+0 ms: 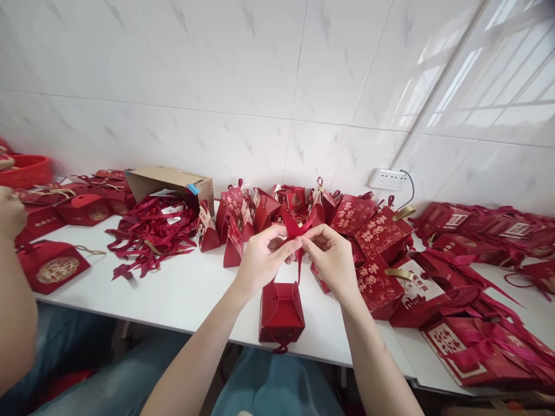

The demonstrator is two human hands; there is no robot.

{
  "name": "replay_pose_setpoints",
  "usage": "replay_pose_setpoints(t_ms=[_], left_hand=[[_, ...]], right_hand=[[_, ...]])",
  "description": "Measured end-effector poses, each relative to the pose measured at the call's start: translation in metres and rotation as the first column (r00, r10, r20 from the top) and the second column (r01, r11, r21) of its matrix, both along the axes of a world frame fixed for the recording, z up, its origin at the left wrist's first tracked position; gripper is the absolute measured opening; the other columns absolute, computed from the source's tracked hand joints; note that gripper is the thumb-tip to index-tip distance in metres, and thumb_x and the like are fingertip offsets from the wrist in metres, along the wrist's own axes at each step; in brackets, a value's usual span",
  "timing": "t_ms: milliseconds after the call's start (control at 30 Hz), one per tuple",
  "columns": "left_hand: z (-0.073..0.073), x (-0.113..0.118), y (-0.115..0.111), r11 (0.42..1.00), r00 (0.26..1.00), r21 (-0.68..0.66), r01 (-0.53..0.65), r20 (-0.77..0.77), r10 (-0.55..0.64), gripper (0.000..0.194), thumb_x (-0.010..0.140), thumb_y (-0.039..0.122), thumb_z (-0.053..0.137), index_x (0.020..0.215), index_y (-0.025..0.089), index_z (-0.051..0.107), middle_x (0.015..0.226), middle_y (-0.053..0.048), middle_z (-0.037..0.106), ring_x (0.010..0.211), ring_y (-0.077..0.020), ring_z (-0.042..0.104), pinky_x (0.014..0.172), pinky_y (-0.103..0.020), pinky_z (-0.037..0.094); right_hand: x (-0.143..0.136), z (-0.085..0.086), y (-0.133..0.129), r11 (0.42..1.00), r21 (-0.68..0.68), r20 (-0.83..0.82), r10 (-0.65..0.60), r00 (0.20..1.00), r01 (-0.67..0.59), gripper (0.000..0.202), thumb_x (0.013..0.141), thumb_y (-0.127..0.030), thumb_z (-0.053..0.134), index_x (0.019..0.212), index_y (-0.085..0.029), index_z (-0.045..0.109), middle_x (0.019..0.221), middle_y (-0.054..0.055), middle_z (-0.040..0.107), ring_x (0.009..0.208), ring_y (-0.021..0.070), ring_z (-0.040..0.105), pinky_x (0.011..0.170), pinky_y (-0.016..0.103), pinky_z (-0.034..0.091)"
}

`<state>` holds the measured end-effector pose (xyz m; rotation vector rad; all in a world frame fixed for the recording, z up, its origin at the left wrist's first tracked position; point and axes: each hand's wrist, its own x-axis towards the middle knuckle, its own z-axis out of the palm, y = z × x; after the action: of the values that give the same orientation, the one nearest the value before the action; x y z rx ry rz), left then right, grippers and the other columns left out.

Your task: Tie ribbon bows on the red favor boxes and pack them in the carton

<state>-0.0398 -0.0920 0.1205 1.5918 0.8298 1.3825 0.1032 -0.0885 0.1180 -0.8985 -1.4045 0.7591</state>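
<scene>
Between my two hands a dark red ribbon (296,226) is pinched, raised above the table and bunched where the fingertips meet. My left hand (265,254) grips it from the left, and my right hand (330,251) from the right. One ribbon tail hangs from the fingers toward a small red gift box (281,315). That box stands at the table's front edge, just below my hands, with its curved top flaps toward me. Whether the ribbon is joined to this box I cannot tell.
A pile of red ribbons (158,228) spills from an open cardboard box (173,176). Red gift boxes (377,231) crowd the white table (182,289) behind and right. At left are a co-worker's arm (15,300) and a red basin (28,170). A power strip (389,179) is on the wall.
</scene>
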Motion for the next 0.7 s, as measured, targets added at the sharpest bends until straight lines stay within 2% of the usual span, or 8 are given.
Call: replay_pose_setpoints(t_ms=[67,200,267,333,400,500,567,700], left_hand=[[0.000,-0.002,0.002,0.998,0.999,-0.046,0.041,0.009,-0.041,0.025,0.076,0.040,0.071,0.082,0.016,0.065,0.061,0.001,0.060,0.051,-0.0097,0.055,0.052,-0.023,0.047],[-0.001,-0.005,0.005,0.990,0.993,-0.089,0.111,0.045,-0.108,0.024,0.077,0.038,0.070,0.079,0.015,0.063,0.052,0.004,0.057,0.048,-0.0087,0.055,0.050,-0.021,0.044],[-0.004,-0.004,0.009,0.983,0.983,-0.119,0.142,0.134,-0.126,0.023,0.078,0.038,0.069,0.081,0.016,0.062,0.056,0.004,0.059,0.049,-0.0082,0.056,0.051,-0.021,0.045],[-0.009,-0.003,0.013,0.972,0.958,-0.172,0.159,0.264,-0.110,0.024,0.076,0.038,0.070,0.082,0.017,0.060,0.067,0.003,0.063,0.052,-0.0081,0.058,0.052,-0.021,0.047],[-0.014,-0.002,0.017,0.959,0.929,-0.225,0.173,0.361,-0.083,0.026,0.074,0.039,0.072,0.080,0.017,0.059,0.074,0.001,0.066,0.055,-0.0080,0.059,0.054,-0.021,0.049],[-0.019,-0.003,0.019,0.958,0.922,-0.220,0.184,0.377,-0.091,0.028,0.074,0.041,0.072,0.077,0.017,0.058,0.071,0.001,0.066,0.059,-0.0082,0.060,0.059,-0.020,0.050],[-0.019,-0.006,0.018,0.976,0.948,-0.136,0.169,0.295,-0.123,0.027,0.075,0.042,0.071,0.078,0.018,0.059,0.066,0.002,0.064,0.060,-0.0090,0.060,0.061,-0.020,0.051],[-0.012,-0.012,0.011,0.990,0.992,0.070,0.124,0.018,-0.125,0.025,0.078,0.042,0.069,0.075,0.019,0.061,0.062,0.000,0.064,0.060,-0.0132,0.061,0.061,-0.025,0.052]], right_hand=[[0.003,-0.002,0.004,1.000,-0.021,0.010,0.004,1.000,-0.004,0.027,0.067,-0.038,0.077,0.069,-0.019,0.058,0.066,-0.001,0.062,0.059,0.0114,0.057,0.056,0.023,0.047],[0.005,-0.002,0.009,0.992,-0.021,-0.038,0.125,0.991,-0.126,0.027,0.068,-0.041,0.077,0.073,-0.020,0.061,0.068,-0.002,0.062,0.061,0.0121,0.057,0.057,0.024,0.048],[0.004,-0.002,0.007,0.996,0.037,-0.051,0.079,0.996,-0.078,0.025,0.072,-0.042,0.073,0.070,-0.020,0.061,0.066,-0.002,0.061,0.059,0.0119,0.056,0.056,0.025,0.047],[0.003,-0.004,0.002,0.983,0.181,-0.011,-0.041,0.999,0.043,0.019,0.077,-0.038,0.071,0.071,-0.022,0.063,0.071,-0.001,0.062,0.065,0.0141,0.058,0.062,0.028,0.049],[0.004,-0.011,-0.006,0.916,0.383,0.113,-0.171,0.979,0.116,0.009,0.079,-0.031,0.070,0.073,-0.025,0.067,0.081,0.002,0.062,0.078,0.0178,0.060,0.071,0.034,0.051],[0.009,-0.025,-0.015,0.820,0.571,0.361,-0.214,0.908,-0.033,0.003,0.079,-0.026,0.070,0.078,-0.029,0.072,0.092,0.005,0.060,0.092,0.0217,0.060,0.081,0.040,0.051],[0.013,-0.032,-0.018,0.824,0.549,0.410,-0.122,0.904,-0.138,0.010,0.082,-0.035,0.067,0.077,-0.028,0.073,0.095,0.007,0.060,0.095,0.0229,0.060,0.084,0.042,0.050],[0.016,-0.034,-0.013,0.960,0.219,0.122,0.151,0.981,-0.175,0.025,0.084,-0.049,0.060,0.087,-0.025,0.066,0.098,0.006,0.062,0.097,0.0216,0.062,0.087,0.040,0.050]])
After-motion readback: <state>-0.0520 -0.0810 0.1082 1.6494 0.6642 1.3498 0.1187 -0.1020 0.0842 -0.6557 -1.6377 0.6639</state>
